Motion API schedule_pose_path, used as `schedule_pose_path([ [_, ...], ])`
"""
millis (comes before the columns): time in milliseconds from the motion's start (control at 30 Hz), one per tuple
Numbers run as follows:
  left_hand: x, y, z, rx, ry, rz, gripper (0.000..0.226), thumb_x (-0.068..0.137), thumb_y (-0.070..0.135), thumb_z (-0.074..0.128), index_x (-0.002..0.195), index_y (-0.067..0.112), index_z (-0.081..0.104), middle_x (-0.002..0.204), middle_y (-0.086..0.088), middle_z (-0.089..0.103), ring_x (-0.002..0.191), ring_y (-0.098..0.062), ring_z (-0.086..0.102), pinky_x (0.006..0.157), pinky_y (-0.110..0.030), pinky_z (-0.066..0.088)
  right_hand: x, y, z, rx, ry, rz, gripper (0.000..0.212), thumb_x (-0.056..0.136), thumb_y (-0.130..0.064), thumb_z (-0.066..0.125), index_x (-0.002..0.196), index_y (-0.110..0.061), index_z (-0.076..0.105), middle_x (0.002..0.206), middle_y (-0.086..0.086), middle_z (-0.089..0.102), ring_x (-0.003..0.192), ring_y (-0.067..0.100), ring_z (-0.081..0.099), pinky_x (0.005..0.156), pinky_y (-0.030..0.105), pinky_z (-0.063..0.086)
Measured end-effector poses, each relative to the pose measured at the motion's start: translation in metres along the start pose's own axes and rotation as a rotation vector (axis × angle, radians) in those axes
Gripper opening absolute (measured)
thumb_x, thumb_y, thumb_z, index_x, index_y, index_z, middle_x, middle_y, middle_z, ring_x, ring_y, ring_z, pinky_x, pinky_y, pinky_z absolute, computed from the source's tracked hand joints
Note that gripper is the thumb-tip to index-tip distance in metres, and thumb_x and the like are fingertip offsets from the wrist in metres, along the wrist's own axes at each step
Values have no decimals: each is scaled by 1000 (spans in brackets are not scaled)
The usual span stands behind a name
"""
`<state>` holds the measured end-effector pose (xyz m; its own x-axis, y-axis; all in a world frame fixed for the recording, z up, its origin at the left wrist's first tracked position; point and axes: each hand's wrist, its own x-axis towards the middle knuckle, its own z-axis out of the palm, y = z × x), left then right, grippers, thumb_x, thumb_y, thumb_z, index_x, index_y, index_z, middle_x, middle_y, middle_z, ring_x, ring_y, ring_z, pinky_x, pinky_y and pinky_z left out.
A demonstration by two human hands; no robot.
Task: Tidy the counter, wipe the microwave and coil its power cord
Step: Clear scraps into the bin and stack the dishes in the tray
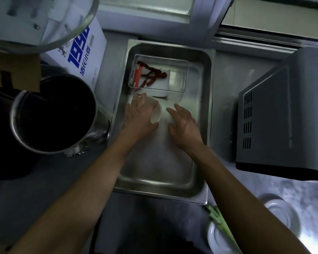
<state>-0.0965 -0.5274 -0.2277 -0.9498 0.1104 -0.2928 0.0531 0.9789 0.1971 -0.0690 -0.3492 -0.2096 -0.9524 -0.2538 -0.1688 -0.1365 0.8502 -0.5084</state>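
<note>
1. A person leans over a steel counter [246, 184], both bare forearms reaching into a deep metal tray [208, 114] that sits in the middle of it.
2. The left hand [139, 117] lies over a small white cup [156, 116] tipped on its side on the tray floor; the fingers curve around the cup's body, its open mouth facing the other hand.
3. The right hand [184, 124] hovers just beside the cup with fingers spread and relaxed, holding nothing.
4. At the far end of the tray stands a clear plastic box [178, 77] holding dried red chillies [152, 74] on a white dish [160, 88], with an orange strip at the box's left side.
5. The microwave [283, 116] stands at the right of the counter, just beside the tray, its vented grey side turned toward the tray. Its power cord cannot be made out.
6. To the left of the tray stands a large steel pot [53, 114], dark inside, with a white carton printed in blue [83, 57] behind it.
7. A glass bowl [44, 21] fills the upper left corner.
8. Near the bottom right lie green vegetable stalks [218, 220] across a white plate [214, 239], near a round drain [281, 215] set in the counter.
</note>
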Motion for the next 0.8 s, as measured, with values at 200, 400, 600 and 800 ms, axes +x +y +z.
schedule_pose_path([
  [200,5,-7,1,-20,-13,46,82,83,50,67,153,33,26,166,-12,-2,152,-37,-6,121,-60,7,3,-3,4,-21,-29,31,57,93,-14,57,149,-18,41,159,13,32,147,30,27,117,48,30],
  [400,-10,-7,-4,-30,-2,51,81,85,54,63,153,31,26,165,-11,7,151,-36,2,118,-63,15,-7,-9,-9,-50,-37,34,58,94,-17,56,150,-18,40,160,12,29,148,29,25,117,46,29],
  [600,-43,1,-13,-56,41,47,74,95,52,53,156,24,24,164,-10,17,151,-33,10,119,-59,18,-33,-15,-22,-69,29,28,55,96,-19,56,149,-17,41,159,13,32,146,30,29,117,46,31],
  [800,-74,25,-15,-70,76,99,69,97,51,51,155,24,25,163,-9,23,150,-32,17,117,-56,22,-77,-10,-28,-70,98,42,53,95,-16,58,146,-15,45,155,15,38,144,32,34,115,48,33],
])
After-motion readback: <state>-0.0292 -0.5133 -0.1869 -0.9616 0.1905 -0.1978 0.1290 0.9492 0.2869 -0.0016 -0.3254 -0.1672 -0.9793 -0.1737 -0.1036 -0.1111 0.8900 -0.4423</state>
